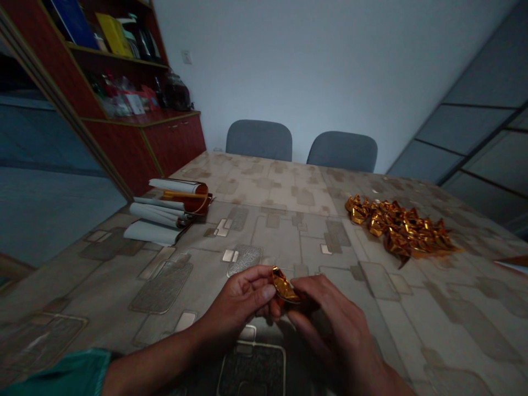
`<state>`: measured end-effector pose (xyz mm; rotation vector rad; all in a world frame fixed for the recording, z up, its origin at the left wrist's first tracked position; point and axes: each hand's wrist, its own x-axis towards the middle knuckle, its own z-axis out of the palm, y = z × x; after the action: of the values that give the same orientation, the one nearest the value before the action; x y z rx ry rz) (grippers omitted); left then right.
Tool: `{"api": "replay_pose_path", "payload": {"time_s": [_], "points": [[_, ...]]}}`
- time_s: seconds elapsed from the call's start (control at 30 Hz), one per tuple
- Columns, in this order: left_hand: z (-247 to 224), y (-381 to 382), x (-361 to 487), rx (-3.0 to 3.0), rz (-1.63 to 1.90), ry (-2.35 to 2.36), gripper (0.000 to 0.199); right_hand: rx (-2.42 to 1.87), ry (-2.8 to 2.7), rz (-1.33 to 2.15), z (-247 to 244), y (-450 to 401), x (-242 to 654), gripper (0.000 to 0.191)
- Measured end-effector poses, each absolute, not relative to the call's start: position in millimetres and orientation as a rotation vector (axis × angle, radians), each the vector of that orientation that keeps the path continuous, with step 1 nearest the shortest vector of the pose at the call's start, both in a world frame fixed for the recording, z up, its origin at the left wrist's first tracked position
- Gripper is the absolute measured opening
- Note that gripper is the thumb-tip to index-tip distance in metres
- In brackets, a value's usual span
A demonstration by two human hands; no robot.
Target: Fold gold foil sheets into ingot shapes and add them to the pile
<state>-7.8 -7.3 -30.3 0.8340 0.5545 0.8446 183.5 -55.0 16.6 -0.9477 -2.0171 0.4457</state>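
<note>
While my left hand pinches a crumpled gold foil piece firmly between thumb and fingertips, my right hand curls closed over its other end, above the tabletop near its nearest edge; a gold foil heap lies toward the right edge.

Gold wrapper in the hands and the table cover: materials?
The wrapper between the left hand and right hand looks like thin gold-orange metallic foil: sharp creases, bright glints. The table cover looks like glossy printed plastic sheet, going by its sheen, though a laminate is possible.
</note>
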Motion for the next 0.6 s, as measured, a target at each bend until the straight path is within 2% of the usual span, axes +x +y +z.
{"api": "replay_pose_path", "payload": {"time_s": [0.17,0.6], "points": [[-29,-9,-9,0.890,0.805,0.572,0.036,-1.010,-2.107,0.464,20,-55,184,0.020],[-26,-7,-9,0.923,0.784,0.598,0.039,-0.997,-2.155,0.507,15,-54,184,0.028]]}}
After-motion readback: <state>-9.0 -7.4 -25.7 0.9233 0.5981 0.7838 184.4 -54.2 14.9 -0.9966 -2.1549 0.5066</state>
